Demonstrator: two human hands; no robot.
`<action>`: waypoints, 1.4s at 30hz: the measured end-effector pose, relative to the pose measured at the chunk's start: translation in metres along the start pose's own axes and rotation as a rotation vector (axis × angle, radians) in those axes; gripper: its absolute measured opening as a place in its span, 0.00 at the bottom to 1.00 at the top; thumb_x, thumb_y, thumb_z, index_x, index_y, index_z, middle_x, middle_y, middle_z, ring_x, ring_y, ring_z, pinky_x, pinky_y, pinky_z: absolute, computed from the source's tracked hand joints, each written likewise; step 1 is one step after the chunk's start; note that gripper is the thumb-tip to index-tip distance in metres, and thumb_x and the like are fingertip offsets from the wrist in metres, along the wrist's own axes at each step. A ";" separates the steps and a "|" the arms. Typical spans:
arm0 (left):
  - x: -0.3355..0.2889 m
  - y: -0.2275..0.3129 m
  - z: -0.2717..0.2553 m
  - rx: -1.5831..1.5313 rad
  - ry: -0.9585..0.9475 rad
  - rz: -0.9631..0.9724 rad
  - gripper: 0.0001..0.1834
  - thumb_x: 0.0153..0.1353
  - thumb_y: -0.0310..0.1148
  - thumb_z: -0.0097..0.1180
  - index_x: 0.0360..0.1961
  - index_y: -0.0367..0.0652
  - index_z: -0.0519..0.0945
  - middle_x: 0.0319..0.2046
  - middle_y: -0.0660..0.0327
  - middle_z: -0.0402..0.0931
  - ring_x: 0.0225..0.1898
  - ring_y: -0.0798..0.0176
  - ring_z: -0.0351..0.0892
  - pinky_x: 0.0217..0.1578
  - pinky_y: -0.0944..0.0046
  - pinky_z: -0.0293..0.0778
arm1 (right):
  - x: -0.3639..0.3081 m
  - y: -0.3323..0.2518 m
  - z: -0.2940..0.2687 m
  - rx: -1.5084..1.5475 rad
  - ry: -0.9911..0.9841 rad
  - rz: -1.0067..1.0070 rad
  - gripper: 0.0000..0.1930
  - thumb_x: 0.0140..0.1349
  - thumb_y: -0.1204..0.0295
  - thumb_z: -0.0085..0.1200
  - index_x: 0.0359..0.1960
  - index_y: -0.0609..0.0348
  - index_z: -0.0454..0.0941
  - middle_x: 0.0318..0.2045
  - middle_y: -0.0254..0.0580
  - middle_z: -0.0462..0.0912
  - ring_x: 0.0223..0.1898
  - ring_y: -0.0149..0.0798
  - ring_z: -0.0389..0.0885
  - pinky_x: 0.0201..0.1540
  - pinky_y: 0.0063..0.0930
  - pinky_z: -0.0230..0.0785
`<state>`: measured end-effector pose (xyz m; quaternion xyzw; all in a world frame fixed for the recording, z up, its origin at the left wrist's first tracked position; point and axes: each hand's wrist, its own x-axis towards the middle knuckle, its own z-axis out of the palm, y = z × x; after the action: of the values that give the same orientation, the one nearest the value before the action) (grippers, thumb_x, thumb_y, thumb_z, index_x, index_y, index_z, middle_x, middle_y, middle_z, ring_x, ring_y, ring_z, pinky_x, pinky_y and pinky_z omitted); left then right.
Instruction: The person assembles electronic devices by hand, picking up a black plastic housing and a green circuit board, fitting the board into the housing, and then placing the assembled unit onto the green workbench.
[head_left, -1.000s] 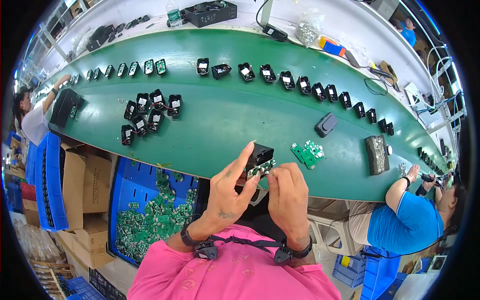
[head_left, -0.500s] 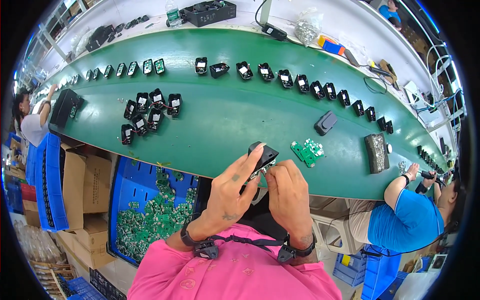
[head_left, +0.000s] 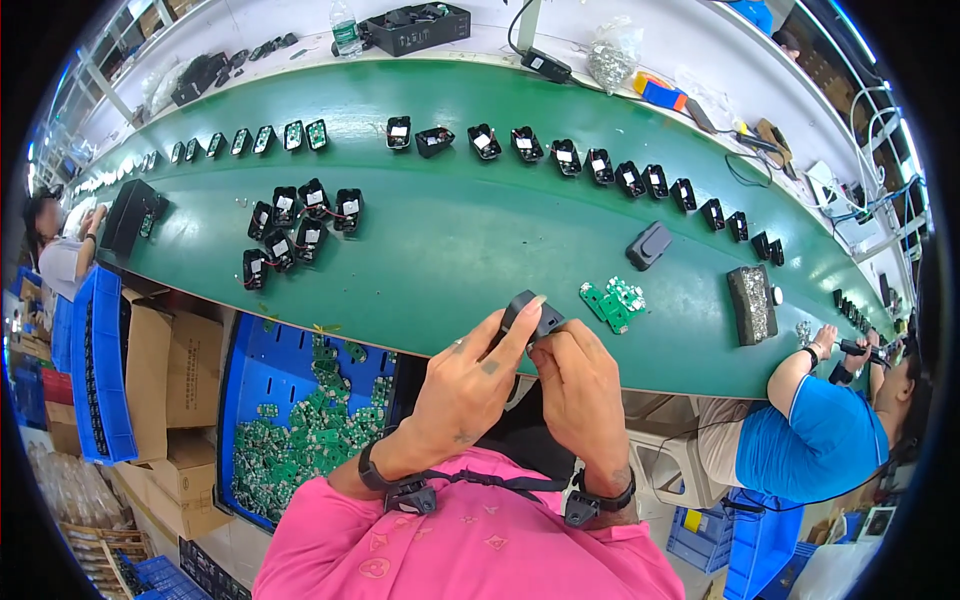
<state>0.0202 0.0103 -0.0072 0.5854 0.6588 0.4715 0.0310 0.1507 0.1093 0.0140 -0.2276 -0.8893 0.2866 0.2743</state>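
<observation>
In front of my chest, at the near edge of the green bench, my left hand (head_left: 470,380) grips a small black plastic housing (head_left: 536,313) between thumb and fingers. My right hand (head_left: 578,385) is closed, its thumb and fingertips pressed together at the housing's near right edge. Whatever the right fingertips pinch is hidden. Just right of the hands lies a small pile of green circuit boards (head_left: 612,303). Beyond it rests a dark grey closed case (head_left: 650,246). Several open black housings (head_left: 311,238) with wires and white labels are grouped on the left.
A row of black housings (head_left: 565,157) runs along the green bench (head_left: 440,235). A blue bin (head_left: 262,370) of circuit boards stands below its edge at left. A dark speckled block (head_left: 752,305) sits at right. A co-worker in blue (head_left: 815,435) works there; another (head_left: 62,240) sits far left.
My left hand has tilted the housing, so its dark outer side faces up more. The circuit parts seen beside my right fingertips are now hidden. The bench row has shifted slightly left.
</observation>
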 end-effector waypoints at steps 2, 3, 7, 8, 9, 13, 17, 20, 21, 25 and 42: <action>-0.001 0.001 0.002 0.018 0.014 0.014 0.32 0.58 0.18 0.58 0.66 0.39 0.71 0.53 0.43 0.78 0.46 0.40 0.83 0.43 0.55 0.80 | -0.002 -0.001 0.005 0.009 0.018 0.021 0.03 0.63 0.79 0.54 0.36 0.66 0.76 0.32 0.51 0.76 0.34 0.56 0.76 0.37 0.43 0.69; -0.003 0.002 0.004 -0.003 0.025 -0.020 0.32 0.58 0.18 0.58 0.66 0.38 0.70 0.53 0.43 0.78 0.46 0.40 0.83 0.43 0.55 0.80 | -0.003 -0.001 0.008 0.019 0.037 0.042 0.02 0.63 0.79 0.54 0.36 0.66 0.76 0.32 0.51 0.76 0.33 0.56 0.76 0.36 0.43 0.68; -0.005 -0.006 0.012 0.035 0.093 0.019 0.32 0.61 0.20 0.55 0.68 0.39 0.68 0.48 0.46 0.80 0.35 0.52 0.85 0.36 0.59 0.82 | -0.007 0.008 0.020 0.066 0.055 0.092 0.02 0.63 0.80 0.54 0.35 0.66 0.76 0.31 0.52 0.75 0.33 0.56 0.76 0.35 0.42 0.68; -0.003 -0.008 0.011 0.036 0.093 0.020 0.32 0.61 0.20 0.55 0.68 0.39 0.68 0.48 0.46 0.80 0.35 0.52 0.85 0.36 0.59 0.82 | -0.006 0.014 0.024 0.080 0.088 0.067 0.02 0.63 0.79 0.54 0.35 0.66 0.76 0.30 0.49 0.76 0.32 0.52 0.77 0.34 0.39 0.68; -0.001 -0.010 0.010 -0.284 0.032 -0.225 0.30 0.63 0.20 0.54 0.68 0.37 0.68 0.50 0.46 0.79 0.41 0.55 0.85 0.43 0.60 0.81 | -0.005 0.016 0.026 0.095 0.121 0.041 0.03 0.63 0.79 0.55 0.35 0.66 0.76 0.29 0.47 0.76 0.31 0.47 0.77 0.33 0.36 0.68; -0.002 -0.019 0.012 -0.883 0.018 -0.535 0.29 0.66 0.20 0.52 0.69 0.35 0.63 0.54 0.48 0.76 0.51 0.62 0.81 0.51 0.60 0.82 | -0.012 0.015 0.018 0.252 0.290 0.334 0.07 0.65 0.73 0.59 0.37 0.66 0.78 0.30 0.35 0.77 0.29 0.26 0.72 0.31 0.22 0.65; -0.005 -0.014 0.013 -1.004 -0.006 -0.561 0.31 0.66 0.21 0.53 0.70 0.35 0.62 0.54 0.48 0.76 0.50 0.62 0.80 0.50 0.60 0.82 | -0.021 0.034 0.029 0.503 0.138 0.364 0.07 0.65 0.74 0.60 0.34 0.67 0.78 0.29 0.40 0.78 0.27 0.29 0.77 0.29 0.23 0.68; -0.003 -0.011 0.010 -1.030 0.008 -0.576 0.27 0.69 0.27 0.53 0.68 0.38 0.65 0.50 0.50 0.79 0.44 0.63 0.84 0.45 0.62 0.85 | -0.022 0.030 0.032 0.659 0.223 0.399 0.07 0.65 0.75 0.59 0.33 0.67 0.76 0.28 0.40 0.77 0.26 0.27 0.75 0.28 0.22 0.67; 0.001 -0.013 0.006 -1.136 -0.013 -0.712 0.25 0.70 0.31 0.53 0.67 0.39 0.67 0.48 0.51 0.80 0.41 0.63 0.85 0.41 0.62 0.86 | -0.023 0.030 0.032 0.661 0.223 0.396 0.07 0.65 0.75 0.59 0.33 0.67 0.76 0.28 0.40 0.77 0.26 0.27 0.75 0.28 0.22 0.67; 0.002 -0.031 0.008 -1.284 -0.050 -0.813 0.22 0.73 0.38 0.50 0.64 0.42 0.69 0.45 0.54 0.82 0.37 0.60 0.87 0.34 0.63 0.87 | -0.025 0.030 0.016 0.531 0.112 0.141 0.04 0.65 0.80 0.57 0.32 0.67 0.76 0.29 0.33 0.76 0.25 0.22 0.71 0.25 0.17 0.61; -0.005 -0.010 0.011 -0.640 -0.124 -0.393 0.31 0.60 0.19 0.61 0.65 0.41 0.72 0.47 0.54 0.82 0.40 0.65 0.85 0.42 0.65 0.83 | -0.032 0.018 0.021 0.858 0.290 0.352 0.06 0.69 0.75 0.56 0.37 0.67 0.80 0.29 0.33 0.80 0.27 0.23 0.76 0.28 0.17 0.67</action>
<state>0.0210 0.0144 -0.0225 0.4361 0.5747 0.6022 0.3419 0.1666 0.0965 -0.0232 -0.2782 -0.5914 0.6349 0.4120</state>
